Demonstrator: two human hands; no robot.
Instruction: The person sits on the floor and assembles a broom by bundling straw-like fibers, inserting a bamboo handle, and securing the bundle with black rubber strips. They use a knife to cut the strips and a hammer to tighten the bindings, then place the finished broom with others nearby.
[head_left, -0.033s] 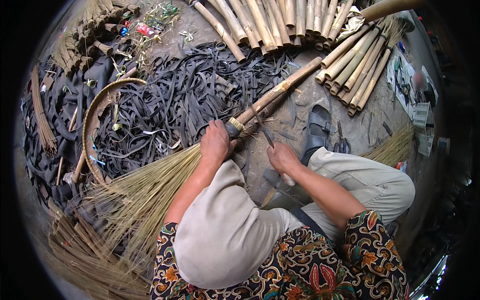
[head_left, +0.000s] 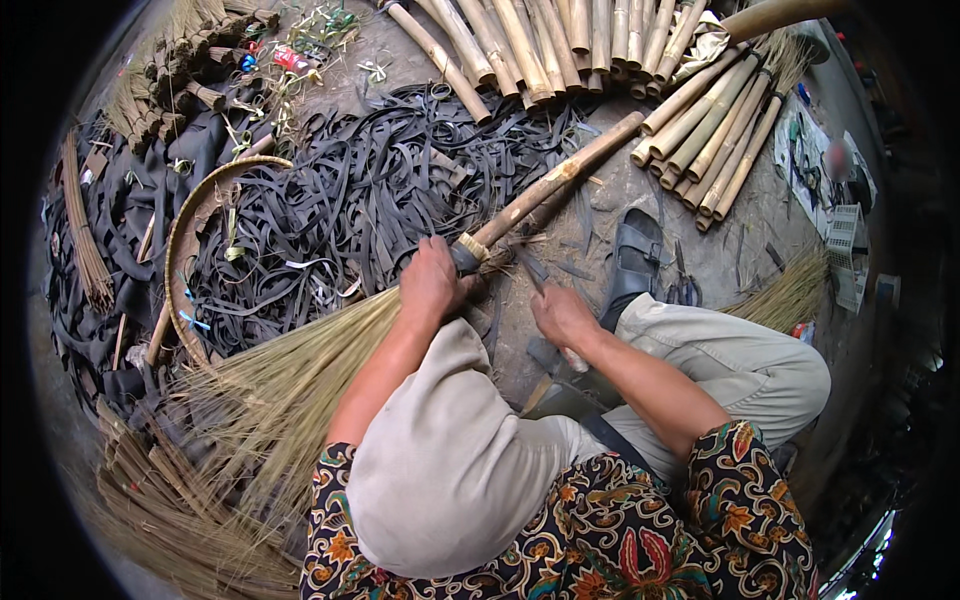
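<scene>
at centre of the head view, left hand (head_left: 428, 282) clenches the broom (head_left: 300, 380) at its bound neck; handle (head_left: 560, 180) runs up-right, bristles down-left. right hand (head_left: 562, 318), just right, grips a knife (head_left: 535, 280) pointing toward the neck.

Grey concrete floor (head_left: 735, 255) – bamboo poles (head_left: 560, 35), black rubber strips (head_left: 350, 200), straw bundles (head_left: 170, 530), sandal (head_left: 632, 258)

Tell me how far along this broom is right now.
Done: the straw head already sits on the bamboo handle, with a dark binding at the joint. In hand: the left hand grips that joint, and the right hand holds a knife beside it. Left: loose fibres at the joint look untrimmed.
</scene>
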